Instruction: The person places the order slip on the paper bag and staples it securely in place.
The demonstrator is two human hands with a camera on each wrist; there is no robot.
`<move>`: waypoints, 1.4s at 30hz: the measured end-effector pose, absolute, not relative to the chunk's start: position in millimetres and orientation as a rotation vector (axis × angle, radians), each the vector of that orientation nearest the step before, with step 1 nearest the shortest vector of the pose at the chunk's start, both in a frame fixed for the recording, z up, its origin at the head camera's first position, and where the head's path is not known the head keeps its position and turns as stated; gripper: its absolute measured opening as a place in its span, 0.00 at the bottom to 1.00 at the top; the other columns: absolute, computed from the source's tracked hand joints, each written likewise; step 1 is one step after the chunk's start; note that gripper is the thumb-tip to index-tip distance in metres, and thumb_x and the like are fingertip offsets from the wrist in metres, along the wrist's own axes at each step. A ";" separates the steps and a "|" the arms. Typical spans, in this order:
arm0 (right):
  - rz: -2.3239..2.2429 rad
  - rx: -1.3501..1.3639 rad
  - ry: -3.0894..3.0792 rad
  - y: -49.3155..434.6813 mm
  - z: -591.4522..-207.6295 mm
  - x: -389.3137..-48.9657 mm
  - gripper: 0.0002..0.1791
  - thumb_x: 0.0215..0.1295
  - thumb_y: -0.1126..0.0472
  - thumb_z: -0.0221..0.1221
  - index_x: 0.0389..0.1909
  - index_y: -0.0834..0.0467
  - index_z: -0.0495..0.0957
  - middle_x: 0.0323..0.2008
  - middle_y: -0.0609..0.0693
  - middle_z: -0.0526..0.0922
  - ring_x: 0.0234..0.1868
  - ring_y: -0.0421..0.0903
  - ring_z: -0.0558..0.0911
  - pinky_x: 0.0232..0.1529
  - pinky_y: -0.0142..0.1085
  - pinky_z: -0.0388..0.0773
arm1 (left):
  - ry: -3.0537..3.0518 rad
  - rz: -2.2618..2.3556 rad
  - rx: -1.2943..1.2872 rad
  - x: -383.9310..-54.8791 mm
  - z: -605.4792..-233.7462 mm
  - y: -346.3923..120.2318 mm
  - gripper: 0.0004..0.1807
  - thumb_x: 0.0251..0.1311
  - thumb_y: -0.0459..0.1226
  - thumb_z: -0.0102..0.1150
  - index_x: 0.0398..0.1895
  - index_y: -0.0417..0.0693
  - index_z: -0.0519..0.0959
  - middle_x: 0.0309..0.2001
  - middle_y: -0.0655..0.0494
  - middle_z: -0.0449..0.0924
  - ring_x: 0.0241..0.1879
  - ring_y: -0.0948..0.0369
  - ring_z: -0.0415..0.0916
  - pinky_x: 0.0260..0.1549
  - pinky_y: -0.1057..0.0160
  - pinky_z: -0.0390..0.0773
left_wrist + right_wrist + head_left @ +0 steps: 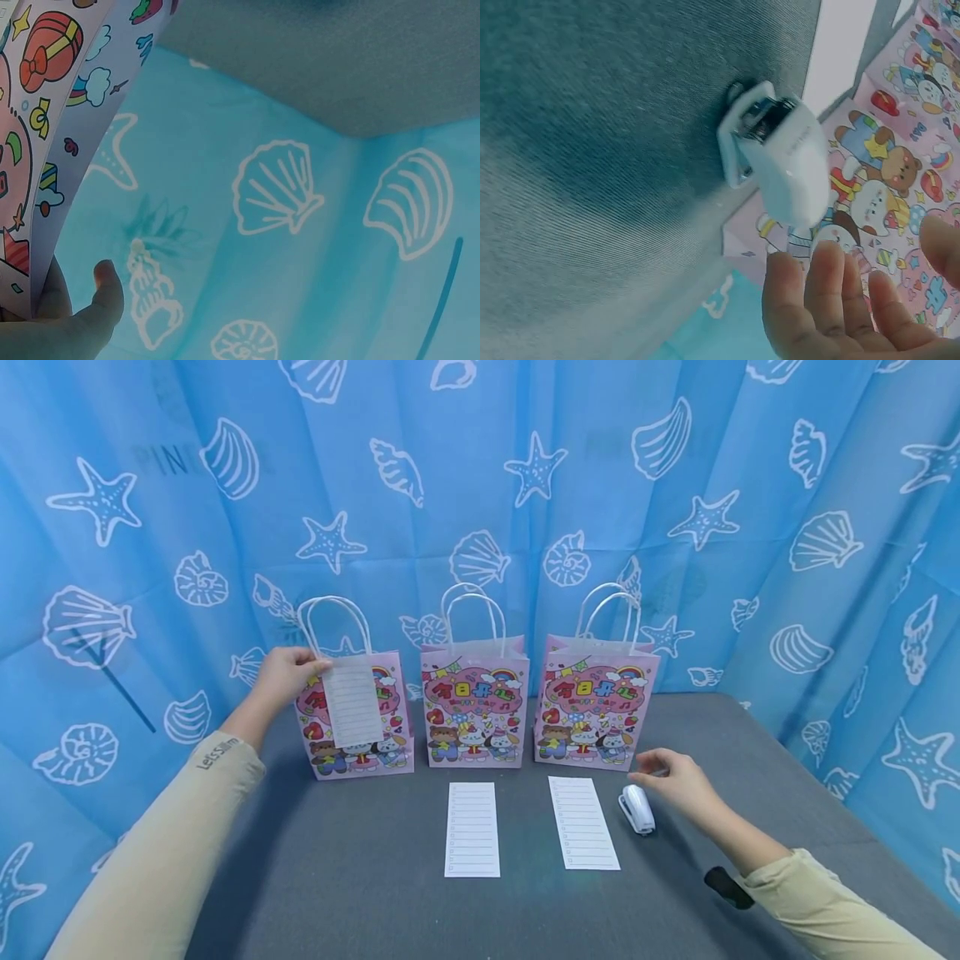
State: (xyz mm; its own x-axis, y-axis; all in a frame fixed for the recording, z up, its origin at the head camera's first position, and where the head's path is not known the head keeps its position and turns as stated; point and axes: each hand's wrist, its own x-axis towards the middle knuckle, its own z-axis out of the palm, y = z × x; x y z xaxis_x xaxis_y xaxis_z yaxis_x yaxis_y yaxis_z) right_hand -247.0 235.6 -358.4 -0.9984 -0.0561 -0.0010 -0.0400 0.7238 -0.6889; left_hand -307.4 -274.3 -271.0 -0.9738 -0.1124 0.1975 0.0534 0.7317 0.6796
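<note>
At the left pink paper gift bag, my left hand pinches a lined checklist slip by its upper left corner. The slip hangs flat over the bag's printed front, just below the white handles. In the left wrist view, the thumb and a finger of my left hand show beside the bag's edge; the slip itself is out of that view. My right hand is held over a small white stapler, fingers apart and holding nothing. The right wrist view puts the stapler just beyond the fingertips.
Two matching gift bags stand upright, one in the middle and one to the right. Before them lie two more checklist slips, a middle one and a right one, on the grey tabletop. Behind hangs a blue seashell curtain.
</note>
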 end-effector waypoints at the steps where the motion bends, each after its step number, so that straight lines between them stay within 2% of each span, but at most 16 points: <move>1: -1.153 -0.066 2.884 236.5 -359.7 -247.0 0.24 0.67 0.62 0.59 0.55 0.76 0.69 0.44 0.68 0.77 0.45 0.59 0.77 0.38 0.46 0.77 | -2.709 -1.071 0.047 -307.5 -271.0 -274.3 0.20 0.72 0.43 0.51 0.46 0.31 0.79 0.37 0.39 0.80 0.32 0.55 0.72 0.31 0.61 0.70; 4: -1.168 -0.014 2.819 239.9 -363.0 -247.3 0.26 0.67 0.60 0.59 0.56 0.77 0.67 0.45 0.68 0.76 0.44 0.58 0.77 0.35 0.45 0.78 | -2.709 -1.075 0.048 -307.6 -271.2 -274.1 0.20 0.72 0.43 0.51 0.46 0.31 0.79 0.38 0.39 0.80 0.32 0.55 0.73 0.31 0.61 0.70; 7: -1.184 0.045 2.737 243.6 -365.9 -248.2 0.29 0.68 0.58 0.59 0.57 0.77 0.65 0.45 0.68 0.76 0.43 0.58 0.77 0.35 0.48 0.80 | -2.710 -1.082 0.047 -307.9 -271.6 -274.5 0.20 0.72 0.43 0.51 0.46 0.31 0.79 0.38 0.39 0.80 0.32 0.55 0.73 0.31 0.61 0.71; 13: -1.186 0.140 2.602 248.2 -372.5 -251.4 0.31 0.68 0.54 0.59 0.57 0.77 0.65 0.48 0.70 0.75 0.44 0.59 0.78 0.39 0.54 0.80 | -2.708 -1.091 0.052 -308.4 -271.8 -275.1 0.21 0.72 0.44 0.51 0.47 0.31 0.79 0.39 0.39 0.80 0.33 0.55 0.73 0.32 0.61 0.71; 23: -1.142 0.194 2.550 250.2 -382.2 -253.6 0.30 0.67 0.53 0.60 0.53 0.77 0.67 0.44 0.67 0.75 0.42 0.57 0.78 0.35 0.49 0.80 | -2.712 -1.085 0.038 -307.5 -272.4 -275.4 0.21 0.72 0.44 0.50 0.48 0.31 0.78 0.40 0.38 0.79 0.35 0.53 0.73 0.33 0.59 0.71; 32: -1.064 0.211 2.555 245.5 -386.0 -255.1 0.33 0.65 0.51 0.62 0.52 0.77 0.68 0.43 0.66 0.76 0.43 0.58 0.77 0.38 0.49 0.78 | -2.709 -1.076 0.033 -305.7 -269.7 -273.2 0.20 0.73 0.43 0.50 0.48 0.31 0.78 0.40 0.38 0.79 0.35 0.52 0.73 0.34 0.59 0.70; 42: -0.992 0.252 2.598 238.3 -389.2 -253.5 0.32 0.60 0.47 0.65 0.44 0.74 0.71 0.35 0.61 0.74 0.37 0.54 0.74 0.34 0.43 0.75 | -2.711 -1.067 0.029 -305.9 -270.8 -274.5 0.20 0.72 0.42 0.51 0.46 0.31 0.79 0.38 0.39 0.79 0.33 0.53 0.72 0.32 0.59 0.70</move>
